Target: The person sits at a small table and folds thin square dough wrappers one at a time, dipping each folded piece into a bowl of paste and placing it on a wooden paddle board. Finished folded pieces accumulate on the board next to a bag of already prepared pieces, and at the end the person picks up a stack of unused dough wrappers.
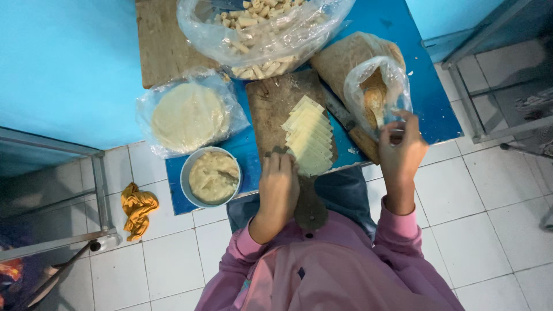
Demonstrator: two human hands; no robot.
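- A large clear plastic bag [265, 29] at the far end of the blue worktop [415, 75] lies open and is full of small pale rolled pieces, heaped together.
- A smaller clear bag [190, 112] to the left holds a flat stack of round pale wrappers; it lies on the worktop's left edge.
- A round metal bowl [212, 176] at the near left corner holds a thick pale yellowish paste with a utensil sunk in it.
- A small clear bag [377, 92] on the right holds brownish crumbs and a wooden spoon [374, 103] standing in them; behind it lies a brown paper-like bag [345, 57].
- A wooden cutting board [276, 109] sits in the middle, its handle end reaching toward the person; a row of thin pale yellow slices [310, 137] lies fanned along it, overlapping one another.
- A knife [351, 126] lies just right of the board, between it and the crumb bag.
- The left hand [278, 187] rests palm down at the near end of the board, fingers together and curled, fingertips touching the nearest slices.
- The right hand [401, 154] is raised at the near rim of the crumb bag, fingers bent and pinching the plastic edge.
- An orange cloth [137, 208] lies crumpled on the white tiled floor [489, 230].
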